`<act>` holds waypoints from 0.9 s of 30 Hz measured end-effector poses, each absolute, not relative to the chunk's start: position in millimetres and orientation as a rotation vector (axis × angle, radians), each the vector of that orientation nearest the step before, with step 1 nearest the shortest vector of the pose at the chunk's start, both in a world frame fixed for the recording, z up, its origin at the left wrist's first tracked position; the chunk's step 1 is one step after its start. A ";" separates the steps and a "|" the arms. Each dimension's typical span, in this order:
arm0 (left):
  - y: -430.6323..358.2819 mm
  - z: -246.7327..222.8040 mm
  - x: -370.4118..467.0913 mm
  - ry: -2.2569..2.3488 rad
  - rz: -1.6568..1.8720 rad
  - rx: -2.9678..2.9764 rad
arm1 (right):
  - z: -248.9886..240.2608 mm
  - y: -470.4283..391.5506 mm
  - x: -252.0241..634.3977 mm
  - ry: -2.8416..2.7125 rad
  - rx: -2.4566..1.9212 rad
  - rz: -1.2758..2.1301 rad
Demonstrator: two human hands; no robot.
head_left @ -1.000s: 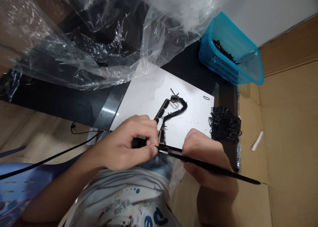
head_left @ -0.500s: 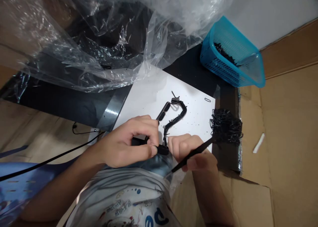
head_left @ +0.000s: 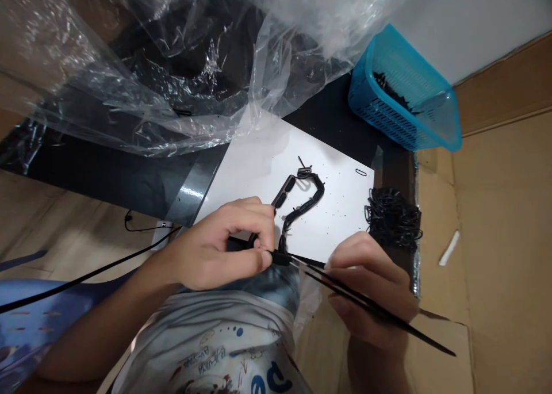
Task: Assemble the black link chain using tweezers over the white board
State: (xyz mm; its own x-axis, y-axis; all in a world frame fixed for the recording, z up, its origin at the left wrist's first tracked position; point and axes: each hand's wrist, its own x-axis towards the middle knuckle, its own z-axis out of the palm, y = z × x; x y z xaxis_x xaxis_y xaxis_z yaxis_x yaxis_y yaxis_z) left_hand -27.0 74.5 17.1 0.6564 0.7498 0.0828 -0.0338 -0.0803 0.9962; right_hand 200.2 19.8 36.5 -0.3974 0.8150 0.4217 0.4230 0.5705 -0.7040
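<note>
At the left a black cable (head_left: 86, 277) trails across the floor toward the person's lap, and crumpled clear plastic (head_left: 172, 66) covers the far side of the dark worktop (head_left: 107, 178). The left hand (head_left: 215, 253) has its fingers (head_left: 254, 260) pinched shut on a small black piece (head_left: 280, 259), holding it just off the near edge of a white sheet (head_left: 336, 210). A chain of like black pieces (head_left: 302, 195) runs from that pinch away over the sheet and curls back. Pointing at the piece from the right are black tweezers (head_left: 366, 305), gripped by the closed right hand (head_left: 371, 290); their long axis runs from the tips at the piece down and rightward past the hand, so the tips meet the piece end-on. Both hands are at the piece, the left holding it. Further right lie a heap of black clips (head_left: 392, 217), a blue basket (head_left: 401, 95) and cardboard (head_left: 500, 210).
</note>
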 end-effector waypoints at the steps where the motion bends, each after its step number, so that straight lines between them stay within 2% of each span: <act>1: 74.6 17.5 -27.1 0.620 0.714 1.531 | 36.4 20.5 198.1 -2.061 -0.959 0.631; 23: 74.0 17.5 -28.9 0.617 0.721 1.466 | 29.2 24.0 187.0 -2.081 -0.885 0.650; 27: 74.2 17.5 -28.9 0.606 0.728 1.477 | 20.7 25.8 181.6 -1.885 -0.936 0.868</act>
